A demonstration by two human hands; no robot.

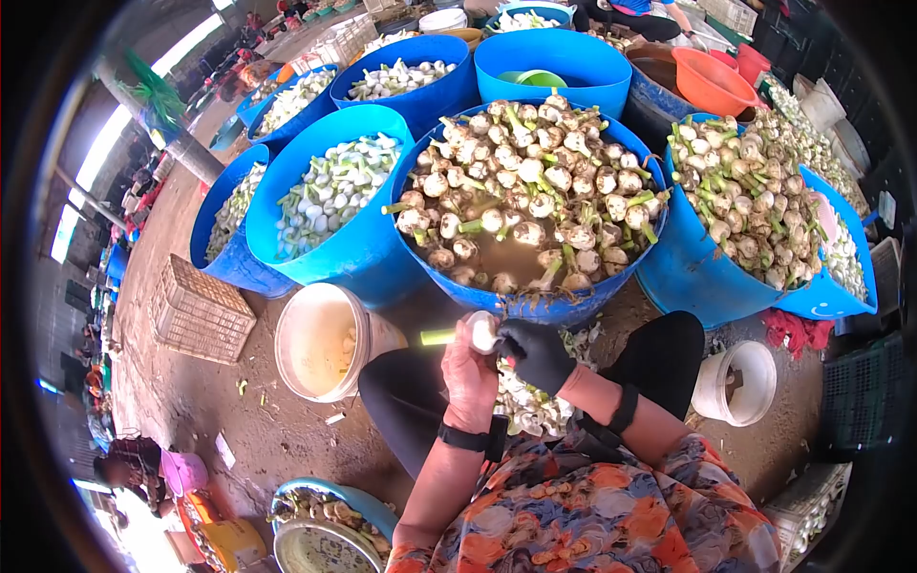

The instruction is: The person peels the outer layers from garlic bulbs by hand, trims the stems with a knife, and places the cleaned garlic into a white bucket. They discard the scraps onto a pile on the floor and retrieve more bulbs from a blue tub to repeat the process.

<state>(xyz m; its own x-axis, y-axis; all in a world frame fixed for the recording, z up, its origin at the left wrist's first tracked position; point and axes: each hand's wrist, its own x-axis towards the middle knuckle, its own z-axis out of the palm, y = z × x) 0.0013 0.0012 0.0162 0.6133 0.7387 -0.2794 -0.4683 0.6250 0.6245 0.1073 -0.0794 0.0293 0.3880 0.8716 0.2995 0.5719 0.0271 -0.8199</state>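
Observation:
My bare left hand [468, 377] is closed around a garlic bulb [485, 331], whose cut green stem points left. My right hand [538, 355], in a black glove, is closed right beside the white bulb. A small red bit shows at its fingers, but what it grips is hidden. Below both hands, between my legs, lies a heap of garlic peelings and pieces [523, 406]. Just ahead stands a big blue tub [564, 307] of soil-stained garlic bulbs in brown water.
On the left are a blue tub [334, 272] of cleaner white bulbs, a white bucket [380, 334] and a plastic crate [199, 310]. To the right stand a blue tub [688, 286] heaped with garlic and another white bucket [755, 382]. A basin [382, 516] sits behind my left arm.

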